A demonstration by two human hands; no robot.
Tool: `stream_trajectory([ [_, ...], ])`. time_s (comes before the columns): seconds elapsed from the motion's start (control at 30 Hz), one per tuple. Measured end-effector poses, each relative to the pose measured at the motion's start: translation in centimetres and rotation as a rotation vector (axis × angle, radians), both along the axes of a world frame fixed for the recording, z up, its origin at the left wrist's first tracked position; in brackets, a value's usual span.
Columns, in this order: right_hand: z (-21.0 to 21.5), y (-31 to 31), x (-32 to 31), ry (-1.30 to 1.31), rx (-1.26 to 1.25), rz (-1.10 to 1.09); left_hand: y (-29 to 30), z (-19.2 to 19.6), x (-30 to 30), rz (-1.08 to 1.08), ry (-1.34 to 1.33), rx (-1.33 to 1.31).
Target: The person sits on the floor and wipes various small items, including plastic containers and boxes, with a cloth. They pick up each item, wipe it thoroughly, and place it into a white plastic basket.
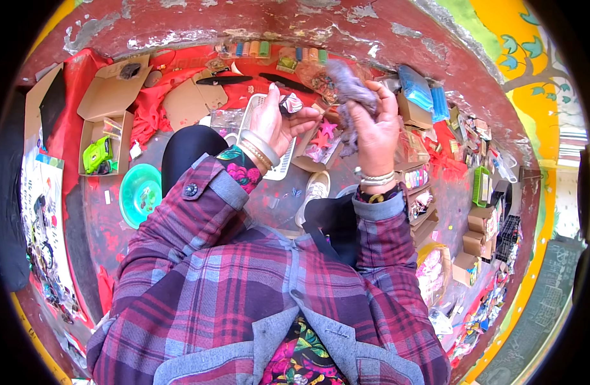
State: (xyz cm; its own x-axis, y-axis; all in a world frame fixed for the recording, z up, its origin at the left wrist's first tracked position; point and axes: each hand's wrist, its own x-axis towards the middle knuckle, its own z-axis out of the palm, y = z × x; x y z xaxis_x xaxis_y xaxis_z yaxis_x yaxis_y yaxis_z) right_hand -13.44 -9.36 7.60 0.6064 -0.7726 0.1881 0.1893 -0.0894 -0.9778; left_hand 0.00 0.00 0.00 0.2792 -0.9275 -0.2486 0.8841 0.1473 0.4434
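Head view: left hand (274, 122) raised over the white basket (251, 115), fingers pinched shut on a small dark-and-white wrapped item (290, 103). Right hand (376, 131) just beside it, clenched around a grey-purple fuzzy tuft (347, 93) that sticks up above the fingers. Green plate (139, 194) sits well left on the floor, cardboard boxes (112, 96) beyond it.

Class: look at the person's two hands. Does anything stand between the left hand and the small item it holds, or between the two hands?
Nothing visible does. The left hand grips the small item directly; the right hand holds grey fluff, an open gap between them.
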Motion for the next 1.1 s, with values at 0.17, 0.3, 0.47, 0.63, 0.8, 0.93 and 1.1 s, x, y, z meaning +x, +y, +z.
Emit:
stream_trajectory([
  [0.17, -0.8, 3.7, 1.5, 0.179, -0.398, -0.058, -0.3, 1.7, -1.8, 0.245, -0.173, 0.067],
  [0.3, -1.9, 3.9, 2.7, 0.274, -0.741, -0.148, -0.4, 0.9, -2.8, 0.268, -0.250, -0.068],
  [0.47, -1.6, 3.8, 2.6, 0.339, -0.778, -0.208, -0.7, -1.2, -2.9, 0.279, -0.449, -0.102],
  [0.63, -1.8, 2.7, 2.9, 0.517, -0.668, -0.316, -0.4, 0.6, -3.0, 0.338, -1.082, 0.051],
  [0.8, -4.7, -2.9, 2.2, 0.363, 0.112, -0.066, 0.2, 1.5, -3.4, 0.087, -0.981, 0.004],
  [0.93, -6.7, -7.2, 0.5, 0.132, 0.388, -0.003, -0.6, 2.9, -2.4, 0.087, -0.188, 0.150],
  [1.1, -5.4, -7.8, -0.5, 0.083, 0.378, -0.055, -0.4, 2.3, -0.1, 0.062, 0.017, 0.067],
])
